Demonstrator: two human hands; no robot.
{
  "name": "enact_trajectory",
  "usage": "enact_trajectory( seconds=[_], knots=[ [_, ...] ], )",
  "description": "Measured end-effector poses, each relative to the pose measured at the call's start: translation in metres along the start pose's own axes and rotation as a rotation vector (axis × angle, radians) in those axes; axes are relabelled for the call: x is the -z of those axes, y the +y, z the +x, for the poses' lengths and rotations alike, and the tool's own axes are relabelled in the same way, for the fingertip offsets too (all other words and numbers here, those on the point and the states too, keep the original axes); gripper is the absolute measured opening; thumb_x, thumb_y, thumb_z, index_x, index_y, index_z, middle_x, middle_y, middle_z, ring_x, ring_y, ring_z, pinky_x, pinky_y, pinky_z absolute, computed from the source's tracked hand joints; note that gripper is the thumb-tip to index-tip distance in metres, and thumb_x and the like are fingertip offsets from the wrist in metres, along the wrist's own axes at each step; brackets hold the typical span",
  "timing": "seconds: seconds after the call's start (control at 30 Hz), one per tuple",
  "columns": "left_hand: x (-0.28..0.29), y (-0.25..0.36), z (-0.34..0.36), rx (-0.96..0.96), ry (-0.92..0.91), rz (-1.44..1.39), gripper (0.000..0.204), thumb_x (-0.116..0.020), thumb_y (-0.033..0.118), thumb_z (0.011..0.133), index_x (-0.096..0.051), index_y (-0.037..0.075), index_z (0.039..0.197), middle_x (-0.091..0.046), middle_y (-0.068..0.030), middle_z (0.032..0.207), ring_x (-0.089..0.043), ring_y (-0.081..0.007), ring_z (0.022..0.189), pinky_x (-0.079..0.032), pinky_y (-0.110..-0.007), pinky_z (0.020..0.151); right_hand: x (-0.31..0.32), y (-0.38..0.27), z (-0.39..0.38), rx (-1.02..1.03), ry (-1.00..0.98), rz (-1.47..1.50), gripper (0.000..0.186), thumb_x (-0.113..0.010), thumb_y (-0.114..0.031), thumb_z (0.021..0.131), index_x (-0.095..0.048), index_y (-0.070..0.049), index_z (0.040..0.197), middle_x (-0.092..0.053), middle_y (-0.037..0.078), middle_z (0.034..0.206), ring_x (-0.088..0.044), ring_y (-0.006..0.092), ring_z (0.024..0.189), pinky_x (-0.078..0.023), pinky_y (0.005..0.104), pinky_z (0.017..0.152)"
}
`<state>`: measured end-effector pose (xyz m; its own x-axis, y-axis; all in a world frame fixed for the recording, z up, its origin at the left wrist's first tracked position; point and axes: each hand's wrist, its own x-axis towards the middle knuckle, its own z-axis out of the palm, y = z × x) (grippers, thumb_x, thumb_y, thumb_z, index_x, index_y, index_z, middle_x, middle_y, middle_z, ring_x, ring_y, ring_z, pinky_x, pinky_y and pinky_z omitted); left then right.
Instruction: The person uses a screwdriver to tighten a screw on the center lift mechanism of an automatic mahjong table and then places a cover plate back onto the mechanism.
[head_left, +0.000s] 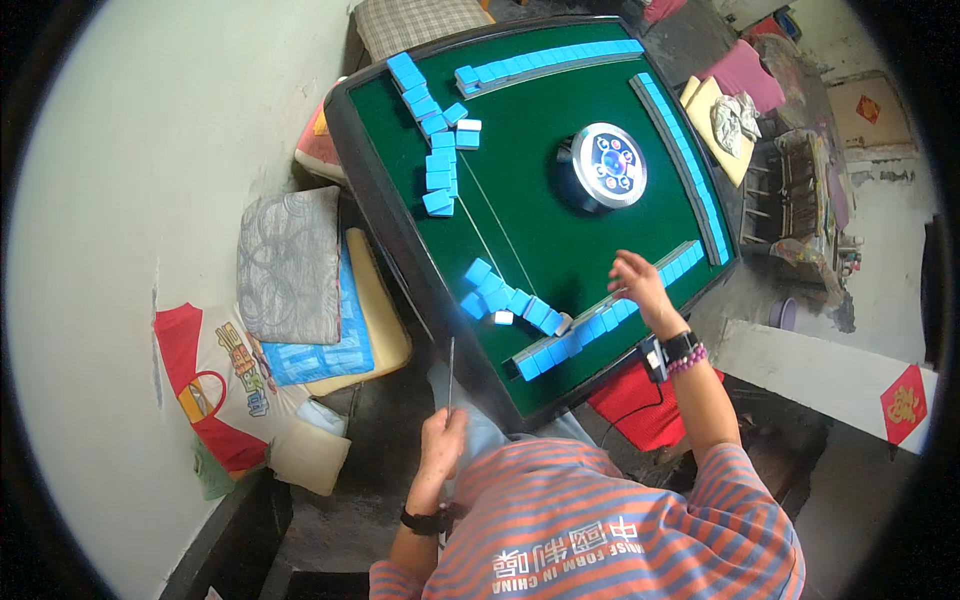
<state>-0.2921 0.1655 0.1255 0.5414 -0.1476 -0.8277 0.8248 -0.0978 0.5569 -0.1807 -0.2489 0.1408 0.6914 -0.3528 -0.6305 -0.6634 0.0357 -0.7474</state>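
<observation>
The left hand (442,445) is closed around a thin stick (451,368) beside a green-topped bench (535,240). The right hand (640,287), fingers loosely parted, is at the bench's near row of blue tiles (592,327).

A grey patterned square cushion (290,265) is laid over a bright-blue sheet (352,325); beneath both, the right edge of a cream foam pad (378,305) is seen. A crumpled whitish cloth (735,120) is placed near the right edge of a pale-yellow pad (736,168). To the right end of a white low partition (805,365), a red diamond-shaped paper (905,406) is fixed.
</observation>
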Motion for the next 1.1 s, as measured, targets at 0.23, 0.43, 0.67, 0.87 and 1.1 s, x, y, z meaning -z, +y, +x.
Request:
enact_trajectory(
  seconds=[0.23, 0.43, 0.67, 0.87, 1.1],
  knots=[
    [0.026, -0.028, 0.011, 0.069, 0.027, 0.024, 0.030, -0.060, 0.023, 0.094, -0.058, 0.001, 0.074, -0.050, -0.0009, 0.056, -0.046, -0.0094, 0.047, -0.036, -0.029, 0.044, 0.010, 0.004, 0.124, -0.195, 0.215, 0.872, 0.086, -0.058, -0.042, 0.097, -0.002, -0.011, 0.155, -0.045, 0.026, 0.134, -0.056, 0.0385, 0.117, -0.046, 0.0492, 0.099],
    [0.041, -0.051, 0.030, 0.149, 0.033, 0.092, 0.034, -0.061, 0.026, 0.093, -0.056, -0.002, 0.073, -0.050, -0.0016, 0.059, -0.046, -0.0092, 0.055, -0.039, -0.030, 0.051, 0.007, 0.010, 0.160, -0.104, 0.185, 0.923, 0.066, -0.051, -0.043, 0.100, -0.024, -0.009, 0.149, -0.042, 0.017, 0.146, -0.048, 0.0361, 0.132, -0.037, 0.0506, 0.108],
    [0.050, -0.068, 0.067, 0.318, -0.087, 0.087, 0.033, -0.060, 0.025, 0.093, -0.060, -0.006, 0.084, -0.053, -0.0052, 0.064, -0.049, -0.0111, 0.062, -0.042, -0.031, 0.057, 0.029, 0.016, 0.169, -0.029, 0.152, 0.869, 0.054, -0.058, -0.047, 0.096, -0.049, -0.013, 0.137, -0.055, 0.011, 0.138, -0.050, 0.0318, 0.127, -0.038, 0.0494, 0.110],
    [0.059, -0.046, 0.085, 0.414, -0.214, 0.083, 0.028, -0.061, 0.023, 0.092, -0.066, -0.005, 0.092, -0.059, -0.0066, 0.066, -0.055, -0.0110, 0.066, -0.045, -0.031, 0.061, 0.032, -0.007, 0.177, 0.046, 0.182, 0.715, 0.061, -0.061, -0.042, 0.095, -0.044, -0.006, 0.141, -0.053, 0.022, 0.133, -0.058, 0.0345, 0.119, -0.060, 0.0372, 0.075],
    [0.064, -0.043, 0.101, 0.417, -0.222, -0.092, 0.026, -0.059, 0.026, 0.096, -0.061, 0.002, 0.083, -0.053, -0.0005, 0.061, -0.045, -0.0097, 0.050, -0.037, -0.029, 0.049, 0.053, -0.004, 0.187, 0.054, 0.206, 0.741, 0.057, -0.057, -0.041, 0.098, -0.046, -0.003, 0.139, -0.057, 0.020, 0.131, -0.058, 0.0348, 0.120, -0.061, 0.0383, 0.078]
  ],
)
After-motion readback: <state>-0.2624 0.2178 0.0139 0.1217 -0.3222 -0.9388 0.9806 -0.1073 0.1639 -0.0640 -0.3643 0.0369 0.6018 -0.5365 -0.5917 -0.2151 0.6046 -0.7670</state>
